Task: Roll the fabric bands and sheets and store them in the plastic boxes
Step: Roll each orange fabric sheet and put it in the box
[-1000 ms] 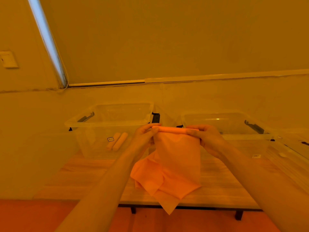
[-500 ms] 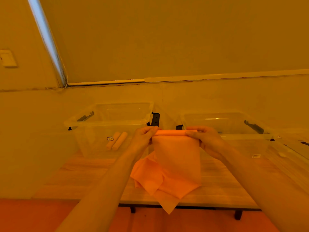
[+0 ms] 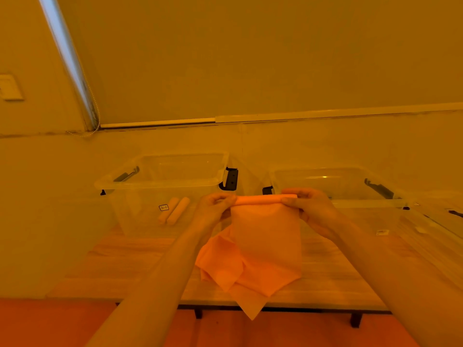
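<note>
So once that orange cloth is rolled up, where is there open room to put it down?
The left box holds only two small rolls near its front wall, so most of its floor looks bare. The right box looks unfilled. Bare tabletop shows left of the cloth and right of it. The middle front is crowded by the hanging cloth, the left hand and the right hand.

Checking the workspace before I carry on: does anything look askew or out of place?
Only the orange fabric sheet: its unrolled part lies crumpled on the wooden table, one corner hanging past the front edge. Two finished rolls lie neatly in the left plastic box.
</note>
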